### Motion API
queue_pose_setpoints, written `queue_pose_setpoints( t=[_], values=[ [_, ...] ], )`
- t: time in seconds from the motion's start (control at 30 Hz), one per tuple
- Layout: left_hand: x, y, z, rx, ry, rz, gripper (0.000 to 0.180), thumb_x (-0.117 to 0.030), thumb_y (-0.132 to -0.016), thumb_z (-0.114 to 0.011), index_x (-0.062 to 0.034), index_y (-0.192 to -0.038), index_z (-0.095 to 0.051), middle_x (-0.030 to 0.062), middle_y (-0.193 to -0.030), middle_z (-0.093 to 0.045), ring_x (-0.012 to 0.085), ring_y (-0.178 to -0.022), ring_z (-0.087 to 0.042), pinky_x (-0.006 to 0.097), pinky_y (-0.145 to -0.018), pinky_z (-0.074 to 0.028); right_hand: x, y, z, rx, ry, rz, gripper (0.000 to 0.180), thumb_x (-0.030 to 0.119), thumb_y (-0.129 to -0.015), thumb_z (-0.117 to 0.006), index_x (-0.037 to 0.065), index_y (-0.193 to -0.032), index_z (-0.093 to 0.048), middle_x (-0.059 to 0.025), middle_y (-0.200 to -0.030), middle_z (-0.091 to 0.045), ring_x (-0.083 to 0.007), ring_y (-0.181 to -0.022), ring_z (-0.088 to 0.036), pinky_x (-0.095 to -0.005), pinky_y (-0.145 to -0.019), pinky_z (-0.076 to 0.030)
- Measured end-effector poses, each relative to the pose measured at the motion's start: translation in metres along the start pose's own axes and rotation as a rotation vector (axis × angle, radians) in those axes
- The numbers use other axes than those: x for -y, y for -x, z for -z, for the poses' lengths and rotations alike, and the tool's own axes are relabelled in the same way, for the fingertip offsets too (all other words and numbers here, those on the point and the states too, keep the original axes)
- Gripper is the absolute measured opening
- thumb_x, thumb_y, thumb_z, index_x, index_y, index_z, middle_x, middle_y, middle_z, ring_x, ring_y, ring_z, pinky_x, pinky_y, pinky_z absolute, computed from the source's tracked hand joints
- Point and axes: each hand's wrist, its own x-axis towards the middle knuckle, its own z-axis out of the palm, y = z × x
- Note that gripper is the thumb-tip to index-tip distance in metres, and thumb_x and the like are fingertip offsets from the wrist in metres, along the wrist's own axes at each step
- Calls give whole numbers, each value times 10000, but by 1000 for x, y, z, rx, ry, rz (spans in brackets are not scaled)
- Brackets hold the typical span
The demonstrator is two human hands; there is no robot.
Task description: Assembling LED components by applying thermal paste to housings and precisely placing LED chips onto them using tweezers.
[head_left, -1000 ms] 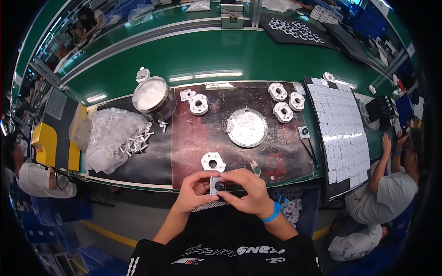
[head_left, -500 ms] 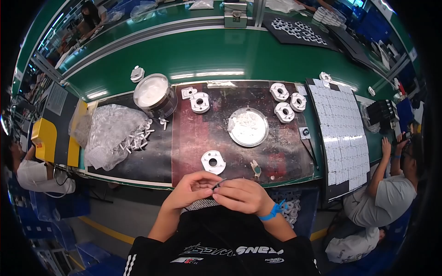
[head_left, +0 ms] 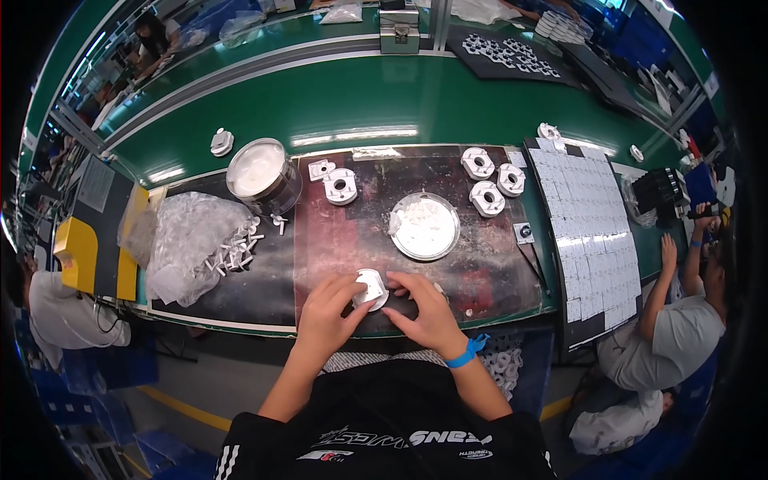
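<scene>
A white ring-shaped plastic part [head_left: 370, 288] lies on the dark mat at the near edge of the bench. My left hand [head_left: 330, 304] grips its left side with thumb and fingers. My right hand [head_left: 424, 308] rests just right of it, fingertips touching the mat beside the part; whether it holds anything small is hidden. Both hands lie close together in front of my body.
A shallow round metal dish [head_left: 424, 226] sits behind the hands. A metal bowl [head_left: 260, 172] stands at the back left, next to a clear plastic bag of small white pieces [head_left: 196, 244]. Several white ring parts [head_left: 490, 180] lie back right. A grid sheet [head_left: 588, 228] and a seated person [head_left: 668, 336] are at right.
Both hands have moved forward from near my body onto the mat. The left hand now grips the white ring part that lay on the mat before.
</scene>
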Motion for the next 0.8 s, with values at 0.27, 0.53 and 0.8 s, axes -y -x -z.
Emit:
queue_pose_setpoints(
  t=[0.27,0.53,0.8],
  values=[
    [7,-1,3,66,28,-46,471,-150,-758,-896,-30,-1173,-710,174,-1306,-679,369,-1196,-650,439,-1018,-526,5,-9,5,4,36,20,562,104,-843,-828,66,-1362,-615,-133,-1199,-665,-276,-1051,-671,-376,-885,-549],
    [18,9,-18,91,199,173,770,-164,-744,-895,-32,-1423,-557,195,-1392,-623,396,-1289,-597,453,-1090,-486,8,-40,5,187,247,257,391,197,-832,-837,117,-1199,-729,-62,-1240,-695,-322,-1180,-630,-436,-1008,-468],
    [25,11,-19,113,245,191,779,-177,-737,-903,-45,-1423,-560,183,-1366,-641,389,-1261,-621,447,-1063,-509,-1,-34,2,150,239,259,239,217,-837,-821,165,-1065,-773,-4,-1189,-696,-260,-1143,-618,-426,-980,-439]
  ],
)
